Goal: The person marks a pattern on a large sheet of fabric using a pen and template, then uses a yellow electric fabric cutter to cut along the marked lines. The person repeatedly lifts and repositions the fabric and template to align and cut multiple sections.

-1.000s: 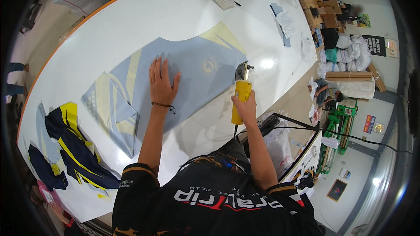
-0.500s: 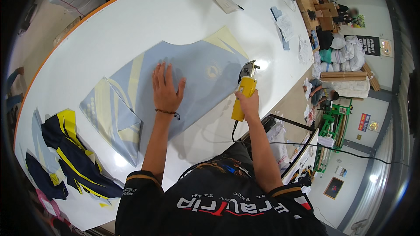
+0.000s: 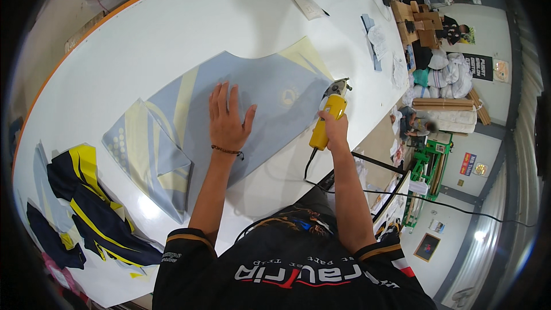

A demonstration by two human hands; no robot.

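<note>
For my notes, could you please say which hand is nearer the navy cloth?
Left: the left hand, on the blue cloth, is right of the navy cloth; the right hand, gripping the cutter, is farther right.

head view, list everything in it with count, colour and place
spread fabric: layers uncountable, pale blue and yellow, centre
handheld cutter: one, yellow, in right hand
cord: one, black, from cutter toward right edge
table: one, white, orange-edged, under spread fabric
fabric pieces: at least two, navy and yellow, lower left
card: one, white, table's far side
strips: count unclear, blue, table's upper right
papers: at least two, white, by strips
sacks: several, mostly white, right background, upper left
tubes: several, brown, below sacks
machinery: count unclear, green, right background
other people: at least two, right background
shirt: one, black, bottom
left hand: one, flat on spread fabric
right hand: one, around cutter
</note>
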